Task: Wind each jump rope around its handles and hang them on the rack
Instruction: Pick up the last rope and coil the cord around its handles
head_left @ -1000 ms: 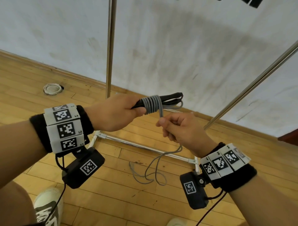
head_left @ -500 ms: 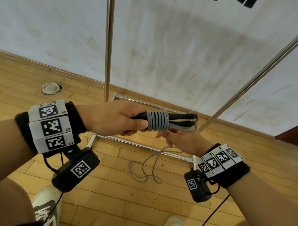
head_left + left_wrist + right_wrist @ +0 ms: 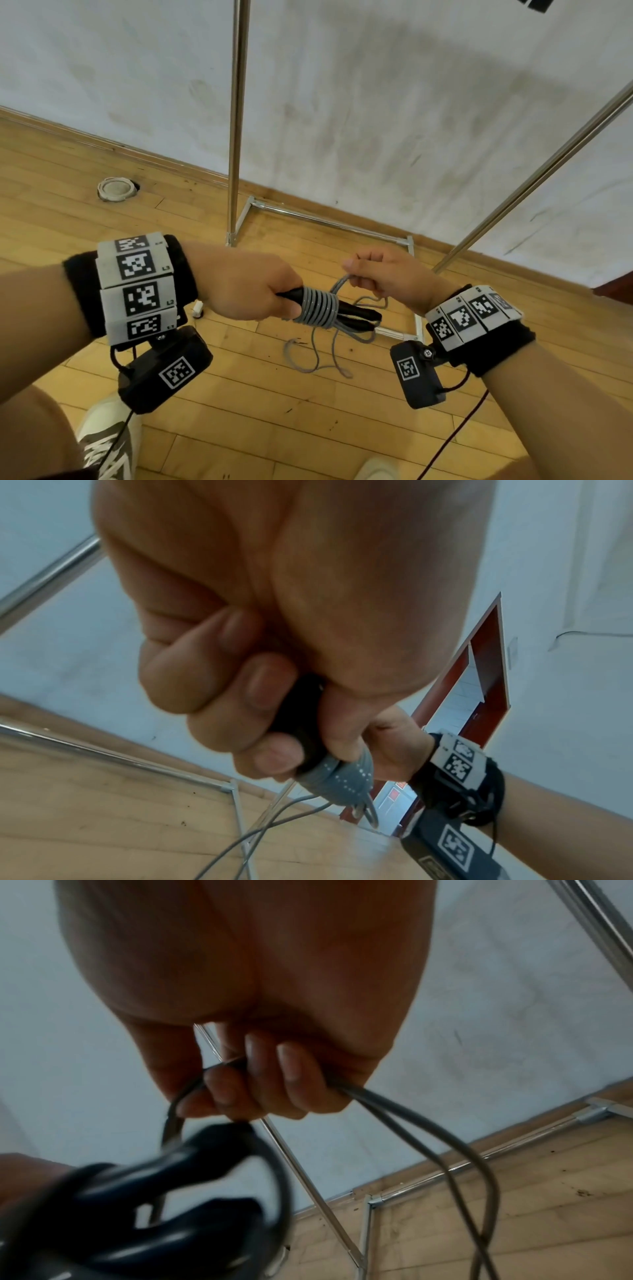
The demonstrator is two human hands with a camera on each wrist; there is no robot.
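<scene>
Left hand [image 3: 246, 286] clenches both black handles [image 3: 359, 313], held level, grey coils [image 3: 317, 308] wound tight just past its knuckles. Right hand [image 3: 387, 277] at 3 o'clock of coils, fingers curled round grey rope [image 3: 337, 286]. Loose rope tail [image 3: 318, 359] trails on wood floor [image 3: 239, 411] at 6 o'clock. Metal rack [image 3: 238, 113] upright at 12 o'clock.

Grey rope [image 3: 317, 307] with pale speckles, black handles [image 3: 359, 313], silver rack [image 3: 237, 120], honey-brown wood floor [image 3: 308, 428]
</scene>
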